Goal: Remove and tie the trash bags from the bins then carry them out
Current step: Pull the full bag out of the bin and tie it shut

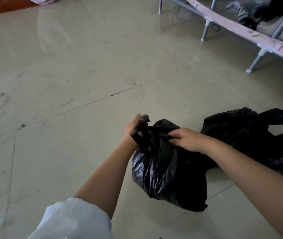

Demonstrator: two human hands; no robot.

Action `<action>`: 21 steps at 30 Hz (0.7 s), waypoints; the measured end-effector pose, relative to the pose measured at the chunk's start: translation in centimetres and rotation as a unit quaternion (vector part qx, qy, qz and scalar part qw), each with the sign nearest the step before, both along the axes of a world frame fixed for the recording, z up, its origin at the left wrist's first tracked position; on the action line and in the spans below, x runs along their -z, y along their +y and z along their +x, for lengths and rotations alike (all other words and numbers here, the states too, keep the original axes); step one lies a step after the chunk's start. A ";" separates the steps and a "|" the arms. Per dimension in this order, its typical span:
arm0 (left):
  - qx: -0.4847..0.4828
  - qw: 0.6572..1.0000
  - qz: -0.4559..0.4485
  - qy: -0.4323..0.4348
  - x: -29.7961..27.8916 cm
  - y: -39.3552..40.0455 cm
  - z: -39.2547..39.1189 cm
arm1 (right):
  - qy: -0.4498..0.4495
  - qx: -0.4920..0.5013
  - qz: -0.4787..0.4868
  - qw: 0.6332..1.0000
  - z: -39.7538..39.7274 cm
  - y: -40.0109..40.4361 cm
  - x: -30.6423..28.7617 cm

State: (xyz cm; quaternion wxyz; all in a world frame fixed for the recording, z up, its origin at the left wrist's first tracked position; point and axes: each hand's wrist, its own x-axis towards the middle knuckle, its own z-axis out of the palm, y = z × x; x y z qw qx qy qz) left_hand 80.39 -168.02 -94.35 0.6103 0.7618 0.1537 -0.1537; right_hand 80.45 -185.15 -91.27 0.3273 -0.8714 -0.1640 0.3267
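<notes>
The black trash bag [169, 171] is sitting on the pale tiled floor [68, 109] at about five o'clock in the view, full and bunched at its top. The left hand [133, 130] is gripping one twisted handle strip of the bag, fingers curled round it, with the strip's end sticking up above the fist. The right hand [188, 139] is pinching the gathered plastic on the other side of the bag's mouth, fingers curled into the folds. The two hands are lying near each other across the neck of the bag. A white sleeve [75, 219] is covering the left upper arm at seven o'clock.

A second black bag [258, 135] is lying slumped on the floor at three o'clock, touching the first bag behind the right forearm. A metal-legged rack [240, 26] with a pinkish cover is standing at one o'clock, with dark clothes heaped inside it.
</notes>
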 end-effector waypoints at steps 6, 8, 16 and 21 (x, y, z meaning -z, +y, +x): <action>0.013 0.984 -0.139 0.110 0.5 0.7 -0.4 | -0.038 -0.029 -0.048 0.998 -0.2 -0.3 0.7; -0.043 0.963 -0.229 0.138 0.8 0.8 -0.8 | -0.040 -0.031 -0.051 0.997 -0.3 -0.3 0.9; -0.103 0.913 -0.384 0.092 0.6 -1.5 -1.9 | -0.038 -0.034 -0.075 0.996 -0.2 -0.5 1.5; -0.073 0.943 -0.307 0.107 1.4 -1.8 -2.2 | -0.017 -0.088 -0.155 0.984 -0.2 -1.1 1.7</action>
